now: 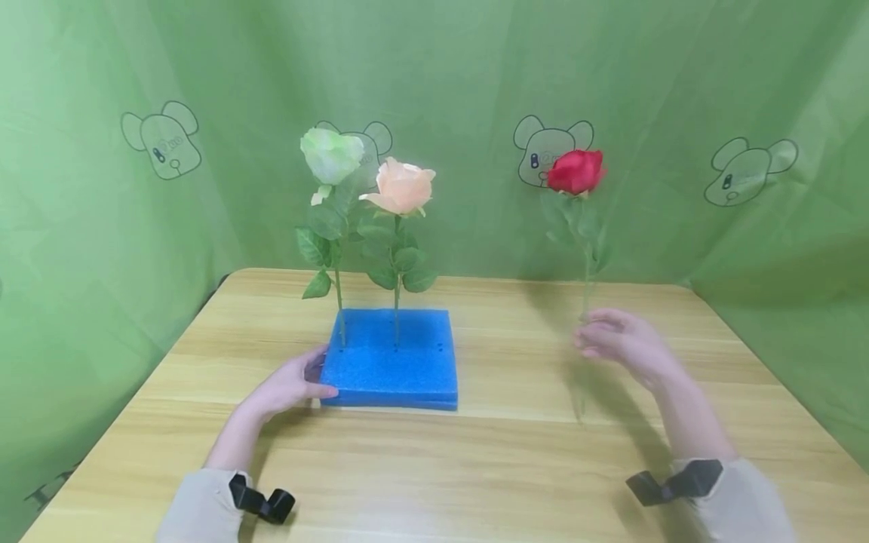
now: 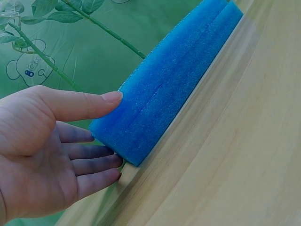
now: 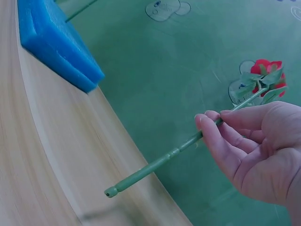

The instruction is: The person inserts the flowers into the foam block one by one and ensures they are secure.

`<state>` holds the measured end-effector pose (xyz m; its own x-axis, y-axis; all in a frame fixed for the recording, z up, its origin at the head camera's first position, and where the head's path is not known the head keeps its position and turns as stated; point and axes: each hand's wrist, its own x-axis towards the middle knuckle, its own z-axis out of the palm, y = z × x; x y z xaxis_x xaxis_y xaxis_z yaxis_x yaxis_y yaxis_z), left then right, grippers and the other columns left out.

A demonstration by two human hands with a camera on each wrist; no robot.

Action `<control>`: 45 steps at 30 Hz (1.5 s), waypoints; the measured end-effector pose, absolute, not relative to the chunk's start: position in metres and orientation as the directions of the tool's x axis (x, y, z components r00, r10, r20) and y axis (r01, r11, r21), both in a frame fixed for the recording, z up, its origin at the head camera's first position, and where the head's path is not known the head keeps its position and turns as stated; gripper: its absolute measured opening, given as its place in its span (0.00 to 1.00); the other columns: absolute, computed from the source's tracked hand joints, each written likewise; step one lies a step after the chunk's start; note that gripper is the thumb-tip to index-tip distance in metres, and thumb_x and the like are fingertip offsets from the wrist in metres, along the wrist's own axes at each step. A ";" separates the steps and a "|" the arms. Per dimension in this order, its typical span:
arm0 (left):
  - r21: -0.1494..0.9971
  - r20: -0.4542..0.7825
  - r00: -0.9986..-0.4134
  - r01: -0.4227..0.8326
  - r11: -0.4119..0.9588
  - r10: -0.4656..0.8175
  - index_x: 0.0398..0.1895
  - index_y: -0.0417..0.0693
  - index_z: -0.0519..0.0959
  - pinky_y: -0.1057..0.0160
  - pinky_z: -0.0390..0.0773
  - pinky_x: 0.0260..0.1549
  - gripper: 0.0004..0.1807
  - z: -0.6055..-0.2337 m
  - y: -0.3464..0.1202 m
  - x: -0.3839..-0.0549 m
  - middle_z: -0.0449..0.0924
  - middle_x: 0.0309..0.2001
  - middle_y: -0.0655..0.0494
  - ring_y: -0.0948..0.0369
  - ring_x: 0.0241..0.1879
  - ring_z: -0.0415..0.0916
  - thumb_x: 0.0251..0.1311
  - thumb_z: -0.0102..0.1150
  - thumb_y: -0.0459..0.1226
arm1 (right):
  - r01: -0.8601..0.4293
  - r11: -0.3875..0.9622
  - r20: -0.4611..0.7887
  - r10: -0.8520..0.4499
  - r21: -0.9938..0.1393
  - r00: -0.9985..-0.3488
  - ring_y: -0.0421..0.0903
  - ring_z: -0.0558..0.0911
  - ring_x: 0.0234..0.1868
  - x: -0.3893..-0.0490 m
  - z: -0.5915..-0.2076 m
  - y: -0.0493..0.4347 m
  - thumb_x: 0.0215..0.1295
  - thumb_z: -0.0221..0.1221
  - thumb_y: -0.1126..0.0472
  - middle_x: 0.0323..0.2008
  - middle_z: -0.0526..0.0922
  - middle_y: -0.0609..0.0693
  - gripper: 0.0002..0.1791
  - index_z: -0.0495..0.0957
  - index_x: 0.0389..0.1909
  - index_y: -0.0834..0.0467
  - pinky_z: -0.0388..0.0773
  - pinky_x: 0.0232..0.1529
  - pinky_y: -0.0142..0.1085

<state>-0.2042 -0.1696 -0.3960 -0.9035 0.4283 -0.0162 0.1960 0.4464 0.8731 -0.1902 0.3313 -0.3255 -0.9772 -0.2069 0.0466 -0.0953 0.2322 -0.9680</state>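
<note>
My right hand (image 1: 621,343) pinches the green stem (image 3: 155,165) of a red artificial rose (image 1: 577,172) between thumb and fingertips. The rose is held up over the right part of the table, and its cut lower end hangs free. At the left front corner of a blue foam block (image 1: 394,369), my left hand (image 1: 288,385) rests with its thumb on the front face and its nearly straight fingers against the side. A pale green rose (image 1: 331,157) and a peach rose (image 1: 400,187) stand upright in the block, stems in its top.
Small dark holes (image 1: 440,348) show in the foam's top, right of the peach rose. The wooden table (image 1: 516,467) carries the block. Behind it hangs a green curtain (image 1: 462,68) with printed bear heads. Each sleeve bears a black wrist mount (image 1: 261,500).
</note>
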 end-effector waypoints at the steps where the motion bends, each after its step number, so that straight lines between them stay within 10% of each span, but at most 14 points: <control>1: 0.872 -0.016 -0.904 0.196 0.448 0.427 0.69 0.28 0.45 0.43 0.56 0.62 0.49 -0.396 -0.170 -0.204 0.47 0.68 0.30 0.37 0.64 0.53 0.51 0.65 0.38 | -0.102 0.237 0.053 -0.206 -0.966 -0.977 0.42 0.82 0.39 -0.191 -0.325 0.328 0.66 0.53 0.66 0.36 0.82 0.44 0.29 0.53 0.58 0.80 0.80 0.43 0.33; 24: 0.868 -0.009 -0.907 0.202 0.454 0.421 0.68 0.27 0.47 0.42 0.56 0.62 0.48 -0.397 -0.171 -0.203 0.48 0.67 0.30 0.36 0.64 0.53 0.51 0.65 0.37 | -0.170 0.220 0.140 -0.144 -0.961 -0.980 0.44 0.82 0.41 -0.212 -0.306 0.246 0.62 0.58 0.62 0.48 0.75 0.67 0.31 0.58 0.59 0.74 0.79 0.46 0.37; 45: 0.863 -0.008 -0.908 0.206 0.462 0.420 0.68 0.27 0.47 0.42 0.55 0.62 0.48 -0.395 -0.170 -0.204 0.48 0.67 0.30 0.37 0.64 0.53 0.51 0.65 0.37 | -0.217 0.050 0.212 -0.081 -0.975 -0.974 0.45 0.82 0.40 -0.231 -0.303 0.206 0.60 0.60 0.64 0.44 0.76 0.60 0.28 0.61 0.56 0.72 0.79 0.45 0.38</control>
<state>-0.2043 -0.1700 -0.3954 -0.9075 0.4200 -0.0076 0.2065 0.4618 0.8626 -0.2305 0.2063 -0.3034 -0.9738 -0.0807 0.2124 -0.2168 0.0499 -0.9749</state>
